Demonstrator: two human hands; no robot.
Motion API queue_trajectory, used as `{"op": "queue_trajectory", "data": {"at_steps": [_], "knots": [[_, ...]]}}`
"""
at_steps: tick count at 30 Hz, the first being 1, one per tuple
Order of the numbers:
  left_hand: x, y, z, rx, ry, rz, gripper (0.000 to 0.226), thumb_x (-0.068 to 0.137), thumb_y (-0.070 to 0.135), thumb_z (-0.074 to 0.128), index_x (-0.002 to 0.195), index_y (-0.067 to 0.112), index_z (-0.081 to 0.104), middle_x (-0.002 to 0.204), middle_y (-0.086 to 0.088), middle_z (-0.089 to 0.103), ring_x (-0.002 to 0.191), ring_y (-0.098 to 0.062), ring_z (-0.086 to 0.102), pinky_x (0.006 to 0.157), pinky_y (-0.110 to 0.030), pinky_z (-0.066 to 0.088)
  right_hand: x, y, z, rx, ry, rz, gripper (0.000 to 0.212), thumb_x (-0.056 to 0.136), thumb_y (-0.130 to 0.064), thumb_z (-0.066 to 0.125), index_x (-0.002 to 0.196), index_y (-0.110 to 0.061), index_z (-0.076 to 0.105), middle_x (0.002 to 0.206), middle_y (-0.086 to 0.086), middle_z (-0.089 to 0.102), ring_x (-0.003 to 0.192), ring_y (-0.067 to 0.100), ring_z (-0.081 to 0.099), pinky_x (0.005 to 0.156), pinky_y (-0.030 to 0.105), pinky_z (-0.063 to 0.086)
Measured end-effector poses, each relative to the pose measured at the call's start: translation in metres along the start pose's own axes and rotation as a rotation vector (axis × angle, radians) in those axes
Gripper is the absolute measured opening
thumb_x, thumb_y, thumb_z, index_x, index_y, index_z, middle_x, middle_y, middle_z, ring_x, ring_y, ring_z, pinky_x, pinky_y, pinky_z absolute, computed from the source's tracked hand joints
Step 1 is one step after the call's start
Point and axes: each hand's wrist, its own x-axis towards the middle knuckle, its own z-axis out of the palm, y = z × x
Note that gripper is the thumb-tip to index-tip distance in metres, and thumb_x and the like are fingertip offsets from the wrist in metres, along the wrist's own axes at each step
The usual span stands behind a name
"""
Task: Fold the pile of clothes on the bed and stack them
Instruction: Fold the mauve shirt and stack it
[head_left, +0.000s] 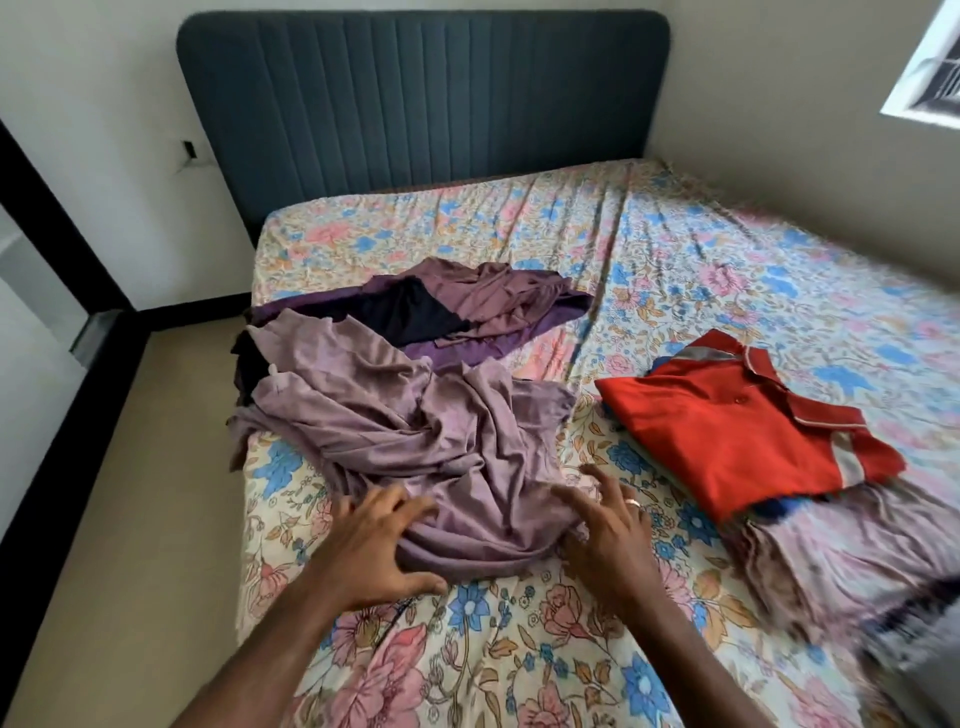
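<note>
Two hands working the crumpled mauve garment (415, 447) at the bed's (675, 249) seven o'clock: left hand (374, 540) with fingers spread and curling onto its near hem, right hand (608, 530) with fingers apart, resting on the edge. Worth flattening and finding corners before folding. Remaining pile (467, 306) at eleven o'clock; red polo (727, 426) topping the folded stack (831, 545) at three. No containers showing.

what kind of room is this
Most likely a home bedroom: a bed with a floral-print sheet stands against a padded dark blue headboard, with a crumpled mauve garment and a folded red polo shirt lying on it.
</note>
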Motion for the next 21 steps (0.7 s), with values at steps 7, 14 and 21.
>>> {"op": "queue_trajectory", "data": {"at_steps": [7, 14, 21], "knots": [[-0.001, 0.095, 0.011, -0.94, 0.401, -0.075, 0.029, 0.092, 0.035, 0.069, 0.112, 0.042, 0.05, 0.105, 0.011, 0.065, 0.094, -0.01, 0.064, 0.077, -0.036, 0.058, -0.036, -0.066, 0.019, 0.602, -0.015, -0.265, 0.05, 0.089, 0.007, 0.064, 0.122, -0.03, 0.06, 0.13, -0.019, 0.063, 0.12, 0.003, 0.061, 0.098, 0.02, 0.052], [-0.031, 0.062, 0.035, -1.725, 0.463, -0.372, 0.017, 0.104, 0.019, 0.046, 0.119, 0.023, 0.053, 0.114, -0.029, 0.063, 0.075, -0.03, 0.068, 0.054, -0.033, 0.055, -0.023, -0.048, 0.047, 0.665, 0.084, -0.085, 0.05, 0.088, -0.001, 0.073, 0.12, -0.037, 0.057, 0.122, -0.014, 0.059, 0.108, 0.009, 0.065, 0.086, 0.028, 0.06], [-0.032, 0.05, 0.042, -1.276, 0.547, -0.496, 0.017, 0.091, 0.043, 0.061, 0.097, 0.028, 0.064, 0.085, -0.008, 0.066, 0.054, -0.01, 0.062, 0.049, -0.034, 0.056, 0.014, -0.049, 0.065, 0.13, 0.008, -0.245, 0.057, 0.082, -0.044, 0.079, 0.134, -0.034, 0.059, 0.141, -0.013, 0.044, 0.116, 0.007, 0.049, 0.094, 0.027, 0.05]]}}
